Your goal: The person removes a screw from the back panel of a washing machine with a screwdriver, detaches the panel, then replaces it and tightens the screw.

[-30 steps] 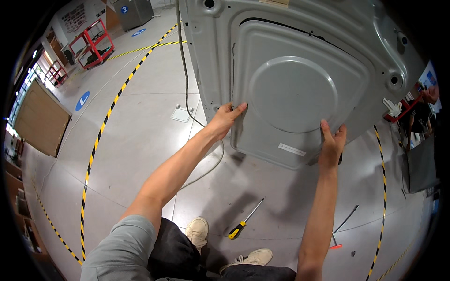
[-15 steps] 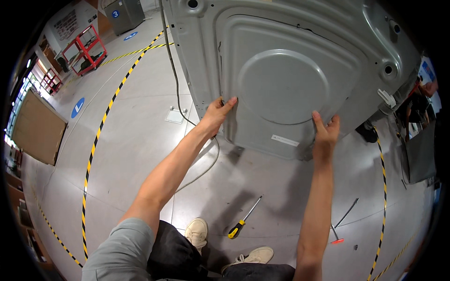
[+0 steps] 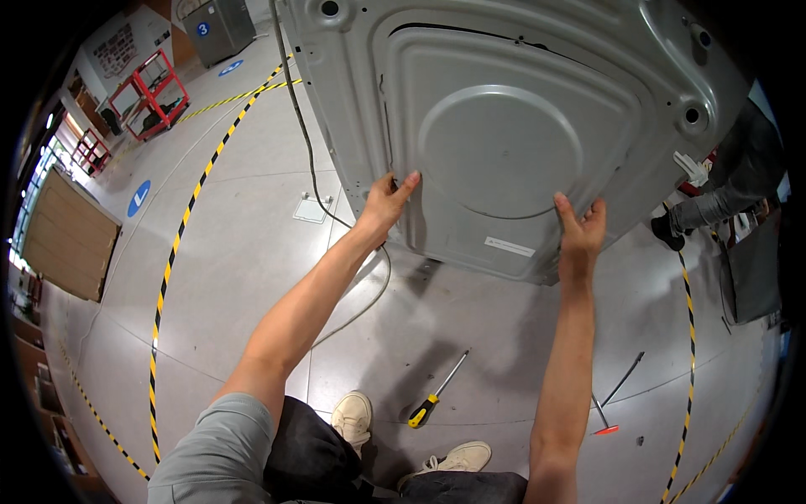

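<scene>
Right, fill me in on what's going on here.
A person has both hands flat on a large grey metal panel of a machine. The left hand is at its side edge, the right hand near its lower edge. A yellow-handled screwdriver lies on the floor by their shoes, and a cable trails beside the panel.

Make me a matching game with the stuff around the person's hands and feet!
Things:
1. left hand
2. right hand
3. screwdriver
4. cart

Places or colours:
A. red, far off on the floor
B. lying on the floor near the shoes
C. on the metal panel's left edge
D. flat on the panel's lower right part

Pairs: 1-C, 2-D, 3-B, 4-A
</scene>
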### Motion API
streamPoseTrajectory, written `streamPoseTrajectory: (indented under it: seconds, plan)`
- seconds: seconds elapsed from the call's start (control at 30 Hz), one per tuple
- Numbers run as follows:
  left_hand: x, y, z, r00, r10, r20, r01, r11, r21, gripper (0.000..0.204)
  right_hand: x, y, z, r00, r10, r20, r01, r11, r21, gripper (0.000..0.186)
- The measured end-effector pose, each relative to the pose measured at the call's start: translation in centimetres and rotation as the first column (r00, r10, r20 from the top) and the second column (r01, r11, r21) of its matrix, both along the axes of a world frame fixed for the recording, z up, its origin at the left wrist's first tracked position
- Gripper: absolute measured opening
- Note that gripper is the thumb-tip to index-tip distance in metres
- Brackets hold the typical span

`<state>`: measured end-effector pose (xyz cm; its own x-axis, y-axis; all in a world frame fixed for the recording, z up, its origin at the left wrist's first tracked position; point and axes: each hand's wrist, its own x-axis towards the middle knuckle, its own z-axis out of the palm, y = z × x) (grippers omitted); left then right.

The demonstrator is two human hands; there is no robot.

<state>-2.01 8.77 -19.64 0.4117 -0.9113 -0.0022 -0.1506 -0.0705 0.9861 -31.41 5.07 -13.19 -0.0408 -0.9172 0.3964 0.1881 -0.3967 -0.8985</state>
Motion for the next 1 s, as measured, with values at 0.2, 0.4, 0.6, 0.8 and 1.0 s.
streamPoseTrajectory:
  seconds: [0.2,0.4,0.6,0.8,1.0]
  plan:
    - [0.0,0.2,0.2,1.0,0.006,-0.025,-0.007,1.0,-0.029,0.052,-0.1,-0.2,-0.1,1.0,0.002,-0.026,-0.002,1.0,-0.014,0.038]
    - [0.2,0.2,0.3,1.0,0.005,-0.002,-0.005,0.997,-0.074,0.049,0.1,0.0,0.0,1.0,-0.002,-0.022,0.002,1.0,-0.004,0.039]
    - [0.1,0.1,0.3,1.0,0.009,-0.009,-0.01,0.997,-0.079,0.058,-0.2,-0.5,-0.8,1.0,0.014,-0.007,-0.015,0.997,-0.069,0.037]
    - [-0.7,-0.1,0.3,0.994,0.099,-0.036,-0.101,0.992,-0.07,0.049,-0.3,-1.0,-1.2,0.991,-0.1,-0.094,0.088,0.989,-0.12,0.037]
    - [-0.1,0.3,0.1,0.998,0.047,-0.032,-0.05,0.996,-0.075,0.053,0.0,0.3,-0.1,0.977,-0.118,-0.178,0.115,0.993,-0.023,0.044]
